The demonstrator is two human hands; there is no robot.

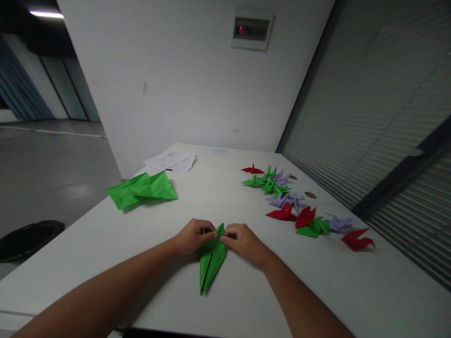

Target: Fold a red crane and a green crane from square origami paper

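A folded green origami paper (212, 263) lies on the white table in front of me, long and kite-shaped, with a slit down its lower half and its split point towards me. My left hand (195, 237) pinches its upper left edge between thumb and fingers. On the upper right edge, my right hand (243, 240) has thumb and fingers closed in a pinch. The small green tip of the paper shows between both hands. Part of the upper fold is hidden behind my thumbs.
Creased green sheets (143, 188) lie at the left, with printed papers (171, 161) behind them. Along the right side sit several folded paper cranes, among them a red crane (357, 240) and a purple crane (340, 223). A black-lined bin (30, 239) stands left of the table (239, 300).
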